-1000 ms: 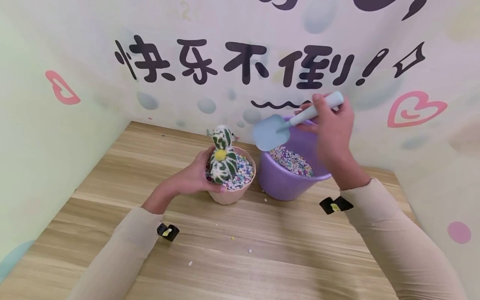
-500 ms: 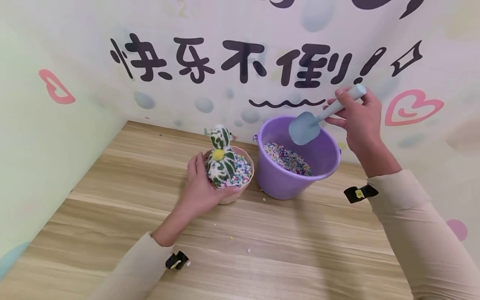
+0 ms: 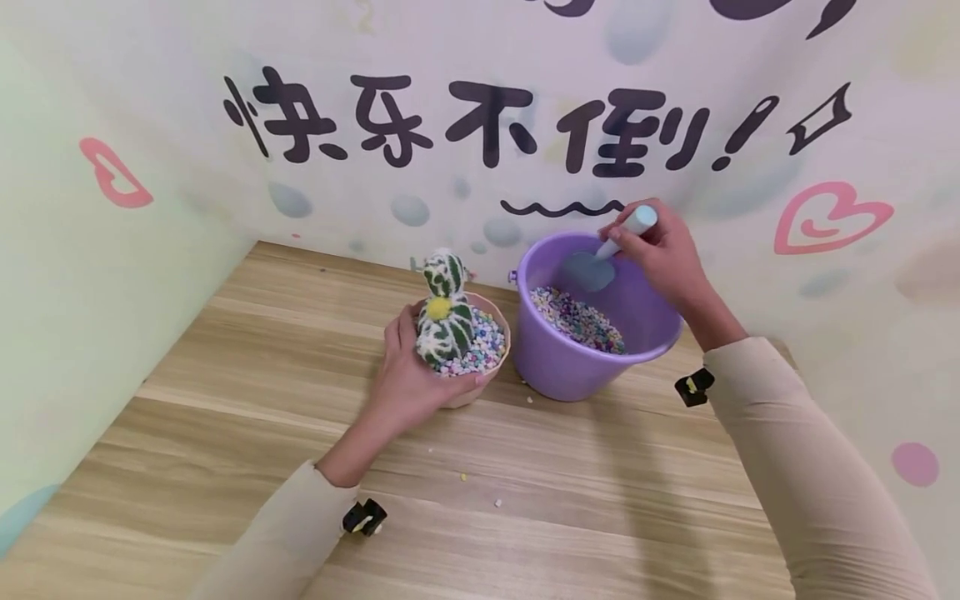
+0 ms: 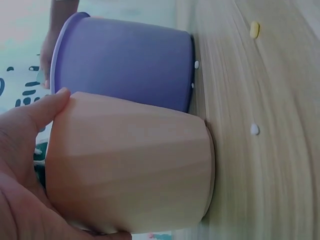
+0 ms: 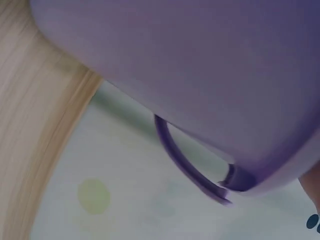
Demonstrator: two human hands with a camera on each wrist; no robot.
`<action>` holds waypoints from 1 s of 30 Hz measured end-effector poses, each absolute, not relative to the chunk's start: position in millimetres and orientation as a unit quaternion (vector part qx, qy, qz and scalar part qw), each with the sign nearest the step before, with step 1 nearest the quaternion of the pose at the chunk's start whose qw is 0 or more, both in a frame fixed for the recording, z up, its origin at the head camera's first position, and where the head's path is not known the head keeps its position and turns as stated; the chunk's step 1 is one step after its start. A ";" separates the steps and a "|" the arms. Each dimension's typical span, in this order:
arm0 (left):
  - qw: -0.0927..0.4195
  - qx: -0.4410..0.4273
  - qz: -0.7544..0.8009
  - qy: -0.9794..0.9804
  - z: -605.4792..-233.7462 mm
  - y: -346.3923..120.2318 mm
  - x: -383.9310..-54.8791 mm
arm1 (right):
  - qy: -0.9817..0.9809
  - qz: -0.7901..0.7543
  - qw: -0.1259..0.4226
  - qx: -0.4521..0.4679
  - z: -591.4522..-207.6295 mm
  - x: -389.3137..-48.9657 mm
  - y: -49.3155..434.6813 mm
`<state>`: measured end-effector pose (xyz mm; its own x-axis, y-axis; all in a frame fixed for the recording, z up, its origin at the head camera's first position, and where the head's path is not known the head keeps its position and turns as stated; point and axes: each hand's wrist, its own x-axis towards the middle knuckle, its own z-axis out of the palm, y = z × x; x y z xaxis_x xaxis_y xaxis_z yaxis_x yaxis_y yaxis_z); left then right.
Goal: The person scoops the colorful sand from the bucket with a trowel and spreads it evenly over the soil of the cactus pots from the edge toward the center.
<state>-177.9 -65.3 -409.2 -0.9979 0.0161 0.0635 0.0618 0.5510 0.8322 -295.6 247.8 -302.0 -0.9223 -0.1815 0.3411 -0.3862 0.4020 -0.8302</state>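
Note:
My left hand (image 3: 412, 379) grips a pale pink flowerpot (image 4: 130, 165), thumb along the near rim and fingers at its left side. In the pot stands a fuzzy green-and-white cactus (image 3: 447, 333) with a yellow flower, set among colourful pebbles (image 3: 486, 340). Just right of it is a purple bucket (image 3: 558, 371), partly filled with similar pebbles (image 3: 573, 321). My right hand (image 3: 667, 254), above the bucket's right rim, holds a light blue trowel (image 3: 590, 272) by its handle. The blade points down inside the bucket, above the pebbles; no load on it shows.
Several stray pebbles, including a yellow one (image 4: 255, 30), lie on the wooden table (image 3: 525, 542). A printed wall hanging (image 3: 420, 50) stands close behind pot and bucket. The bucket's purple carrying handle (image 5: 182, 162) hangs at its side in the right wrist view.
From above the gap between pot and bucket, the trowel has swung right, then come back left and dipped into the bucket. My left hand has shifted round to the pot's near side.

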 end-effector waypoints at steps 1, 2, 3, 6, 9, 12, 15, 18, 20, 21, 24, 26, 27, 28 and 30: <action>0.021 -0.023 -0.474 -0.880 -408.9 -66.2 -178.3 | -0.837 0.506 0.096 0.186 -305.9 -296.7 248.1; 0.018 -0.025 -0.475 -0.879 -408.8 -67.2 -178.6 | -0.842 0.494 0.092 0.197 -309.7 -297.6 248.0; 0.015 -0.027 -0.476 -0.879 -408.8 -68.2 -179.0 | -0.846 0.484 0.087 0.206 -313.2 -298.5 247.7; 0.008 -0.030 -0.479 -0.877 -409.3 -70.9 -180.1 | -0.850 0.476 0.065 0.215 -321.7 -301.7 245.6; -0.001 -0.028 -0.480 -0.877 -409.7 -72.4 -180.8 | -0.847 0.484 0.042 0.215 -326.8 -304.3 244.3; -0.007 -0.029 -0.475 -0.880 -410.0 -73.1 -182.4 | -0.842 0.494 0.030 0.213 -328.9 -305.6 245.3; -0.011 -0.032 -0.473 -0.881 -410.1 -73.9 -184.2 | -0.835 0.505 0.025 0.214 -329.0 -306.2 247.4; -0.015 -0.035 -0.475 -0.879 -410.0 -74.0 -185.3 | -0.826 0.518 0.023 0.221 -329.0 -306.4 249.6; -0.018 -0.035 -0.476 -0.878 -409.7 -74.1 -185.4 | -0.822 0.521 0.023 0.227 -329.4 -306.6 250.1; -0.018 -0.036 -0.475 -0.879 -409.6 -74.1 -185.5 | -0.821 0.523 0.024 0.229 -329.7 -306.8 250.2; -0.021 -0.038 -0.474 -0.880 -409.2 -74.6 -186.2 | -0.816 0.529 0.023 0.232 -330.0 -306.3 250.4; -0.023 -0.041 -0.472 -0.881 -409.2 -75.2 -186.7 | -0.811 0.538 0.020 0.229 -329.9 -305.5 250.4; -0.024 -0.042 -0.472 -0.881 -409.4 -75.6 -187.0 | -0.810 0.540 0.019 0.227 -329.9 -305.3 250.5; -0.025 -0.043 -0.472 -0.880 -409.6 -76.0 -187.3 | -0.810 0.542 0.018 0.225 -329.9 -305.1 250.7; -0.027 -0.045 -0.472 -0.880 -410.0 -76.6 -187.9 | -0.811 0.543 0.018 0.216 -329.9 -304.9 251.2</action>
<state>-187.9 -76.6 -410.0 -0.9945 0.1050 -0.0046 0.0543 0.5511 0.8327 -304.9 251.2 -329.9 -0.9056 -0.3314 0.2647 -0.3708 0.3157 -0.8734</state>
